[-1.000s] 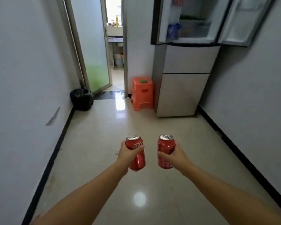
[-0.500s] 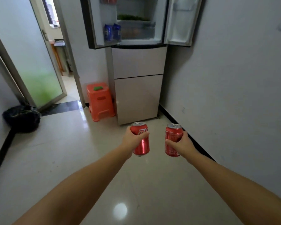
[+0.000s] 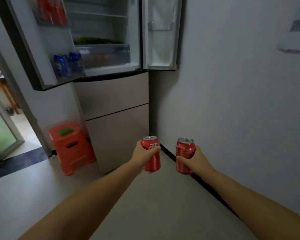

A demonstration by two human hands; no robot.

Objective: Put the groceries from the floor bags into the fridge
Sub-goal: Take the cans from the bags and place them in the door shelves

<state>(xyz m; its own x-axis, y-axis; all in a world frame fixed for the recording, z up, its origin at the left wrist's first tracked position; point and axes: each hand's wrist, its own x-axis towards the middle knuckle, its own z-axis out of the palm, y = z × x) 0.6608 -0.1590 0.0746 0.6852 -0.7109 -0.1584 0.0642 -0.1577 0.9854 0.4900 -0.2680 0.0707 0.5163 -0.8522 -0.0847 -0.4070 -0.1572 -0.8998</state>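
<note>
Standing on pale tile floor facing the open fridge in the wall corner — orange stool left. My left hand grips one red can, right hand another — both upright, apart.

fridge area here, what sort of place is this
Probably a home hallway beside a kitchen: an open fridge against a plain wall, an orange plastic stool beside it, and a glass door at left.

Each hand grips an upright red can before the open fridge.
</note>
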